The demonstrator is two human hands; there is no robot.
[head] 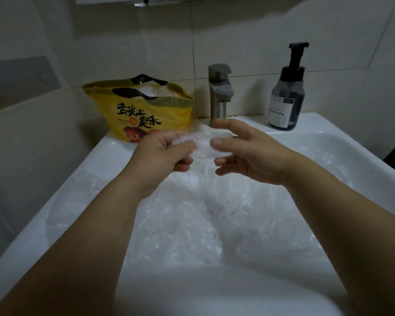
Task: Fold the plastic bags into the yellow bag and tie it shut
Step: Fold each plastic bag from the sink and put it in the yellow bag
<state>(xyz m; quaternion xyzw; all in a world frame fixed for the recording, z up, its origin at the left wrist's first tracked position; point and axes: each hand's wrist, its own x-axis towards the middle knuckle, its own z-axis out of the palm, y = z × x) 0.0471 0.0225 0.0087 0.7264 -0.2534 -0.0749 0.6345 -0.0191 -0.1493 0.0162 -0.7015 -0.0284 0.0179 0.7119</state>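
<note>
Near: a heap of loose, clear, crinkled plastic bags [192, 224] lies in the white ceramic sink [351, 142].

Risk: the slick film may spring unfolded or drop back into the heap if the pinch slackens.

Mid: left hand [160, 156] and right hand [249, 153] each pinch one end of a small folded clear bag [203, 145], held between them.

Far left: the open yellow printed plastic bag [146, 115] stands on the sink rim, just beyond the left hand. It looks soft and may topple when stuffed.

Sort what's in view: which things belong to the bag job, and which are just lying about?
Job: yellow bag; clear bag, pinched by left hand and right hand; loose bags in the sink.
Lying about: tap; soap bottle.
</note>
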